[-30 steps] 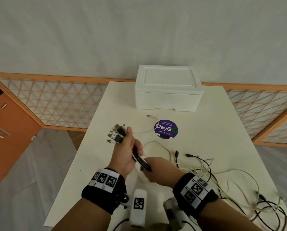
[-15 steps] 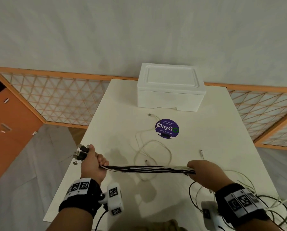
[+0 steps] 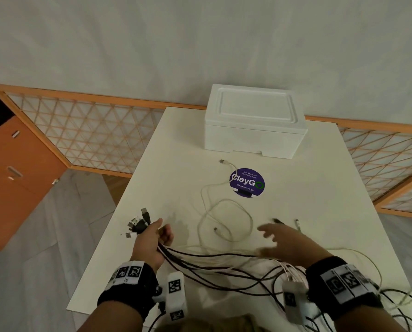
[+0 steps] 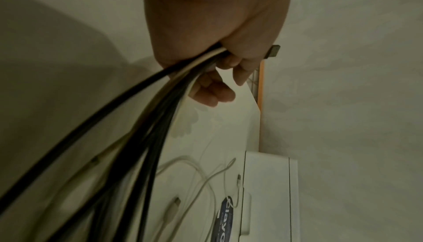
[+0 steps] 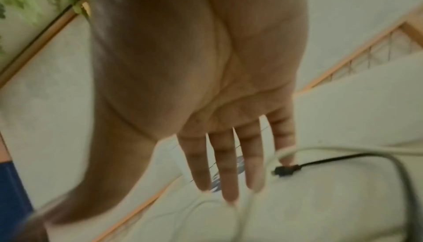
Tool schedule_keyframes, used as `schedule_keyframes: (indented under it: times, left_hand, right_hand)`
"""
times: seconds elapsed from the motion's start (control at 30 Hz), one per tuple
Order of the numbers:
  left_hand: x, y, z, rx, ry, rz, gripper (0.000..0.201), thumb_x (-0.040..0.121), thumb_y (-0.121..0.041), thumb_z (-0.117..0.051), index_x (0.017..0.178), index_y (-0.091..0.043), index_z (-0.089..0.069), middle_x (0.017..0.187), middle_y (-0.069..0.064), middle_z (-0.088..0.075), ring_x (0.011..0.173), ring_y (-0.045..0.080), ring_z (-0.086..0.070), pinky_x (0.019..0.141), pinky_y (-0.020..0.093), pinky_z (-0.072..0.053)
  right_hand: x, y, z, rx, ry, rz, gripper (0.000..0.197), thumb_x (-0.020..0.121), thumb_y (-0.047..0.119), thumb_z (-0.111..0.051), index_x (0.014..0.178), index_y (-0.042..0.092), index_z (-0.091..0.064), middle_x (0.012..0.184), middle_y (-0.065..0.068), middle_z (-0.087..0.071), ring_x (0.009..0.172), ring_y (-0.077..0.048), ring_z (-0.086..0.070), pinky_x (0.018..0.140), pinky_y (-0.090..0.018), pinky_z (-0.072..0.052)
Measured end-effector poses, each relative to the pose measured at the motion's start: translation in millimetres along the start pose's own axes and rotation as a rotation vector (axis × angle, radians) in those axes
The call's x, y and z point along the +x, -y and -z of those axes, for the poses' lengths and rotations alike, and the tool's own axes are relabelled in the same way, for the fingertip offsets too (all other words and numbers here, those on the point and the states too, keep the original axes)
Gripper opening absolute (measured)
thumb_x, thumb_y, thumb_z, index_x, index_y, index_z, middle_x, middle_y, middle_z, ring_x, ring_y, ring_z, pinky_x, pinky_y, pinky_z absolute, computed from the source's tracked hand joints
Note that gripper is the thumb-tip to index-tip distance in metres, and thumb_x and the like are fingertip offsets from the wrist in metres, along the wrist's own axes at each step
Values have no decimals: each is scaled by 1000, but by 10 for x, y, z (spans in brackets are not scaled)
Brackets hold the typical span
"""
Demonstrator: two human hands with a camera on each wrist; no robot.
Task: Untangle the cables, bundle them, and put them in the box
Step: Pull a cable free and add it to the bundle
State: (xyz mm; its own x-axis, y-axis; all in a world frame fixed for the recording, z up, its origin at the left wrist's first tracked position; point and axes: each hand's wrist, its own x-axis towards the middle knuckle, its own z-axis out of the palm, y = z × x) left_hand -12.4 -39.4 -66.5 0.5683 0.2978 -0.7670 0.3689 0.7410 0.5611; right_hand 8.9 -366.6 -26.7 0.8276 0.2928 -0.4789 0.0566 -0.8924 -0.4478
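My left hand point(image 3: 152, 238) grips a bundle of black and white cables point(image 3: 200, 259) near their plug ends point(image 3: 139, 221), which stick out past its thumb. In the left wrist view the fingers point(image 4: 213, 94) curl round the cables point(image 4: 146, 137). The strands fan out loosely to the right and sag onto the table. My right hand point(image 3: 281, 243) hovers over them with its fingers point(image 5: 226, 164) spread and straight, holding nothing. A closed white foam box point(image 3: 255, 121) stands at the table's far end. One loose white cable point(image 3: 224, 212) lies coiled mid-table.
A round purple sticker point(image 3: 247, 182) lies in front of the box. More tangled black and white cables point(image 3: 404, 305) sprawl at the table's near right corner. A black plug point(image 5: 285, 170) lies by my right fingertips. Lattice screens point(image 3: 80, 130) flank the white table point(image 3: 176, 144).
My right hand has let go of the cable bundle it was pulling taut and opened; the strands have gone slack. The left hand has moved right and forward with the plug ends.
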Motion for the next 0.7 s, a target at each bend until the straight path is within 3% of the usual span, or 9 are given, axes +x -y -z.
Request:
schedule_keyframes:
  times: [0.07,0.13,0.2,0.3,0.43,0.57,0.7]
  left_hand:
    - [-32,1,-64,0,46,2,23,93,-21,-61,76,-6,-56,61,8,-68,43,11,-60,47,23,-54]
    - [-85,1,-141,4,86,6,33,93,-23,-62,66,-7,-53,66,10,-70,44,11,-60,48,23,-54]
    - [-130,3,-201,17,129,20,34,93,-24,-62,65,-7,-52,70,11,-71,46,11,-60,49,23,-54]
    - [-176,-7,-255,42,173,29,27,93,-24,-61,71,-9,-54,65,8,-68,45,10,-56,48,23,-51]
    - [-206,-8,-291,73,241,-6,32,95,-28,-58,67,-16,-48,46,-3,-37,37,9,-34,41,22,-35]
    - [-210,2,-308,67,305,-13,33,93,-17,-59,64,-19,-43,47,-4,-28,38,9,-29,42,24,-33]
    - [-195,-13,-341,-6,369,46,20,87,-1,-41,73,-15,-43,56,-2,-32,45,12,-32,51,26,-34]
  right_hand:
    - [144,177,-115,-68,-153,75,55,75,64,-63,121,35,-58,109,12,-60,102,-8,-55,90,-25,-43]
    - [285,310,-283,-293,-161,141,35,88,43,-58,122,33,-58,119,6,-56,111,-16,-51,93,-30,-42]
    - [392,325,-441,-474,-117,164,30,91,30,-54,120,28,-57,123,3,-51,114,-22,-48,90,-34,-42]
    - [451,279,-524,-506,-128,143,20,92,23,-48,110,24,-59,118,2,-53,110,-22,-49,84,-32,-38]
    - [428,250,-517,-434,-147,178,16,93,24,-46,105,23,-57,111,3,-56,105,-21,-53,78,-31,-34]
    - [332,260,-449,-283,-208,120,14,92,24,-44,105,22,-49,96,4,-65,88,-20,-60,73,-29,-31]
    - [235,245,-389,73,-127,44,28,82,28,-58,109,28,-51,88,13,-61,83,-10,-55,83,-26,-40]
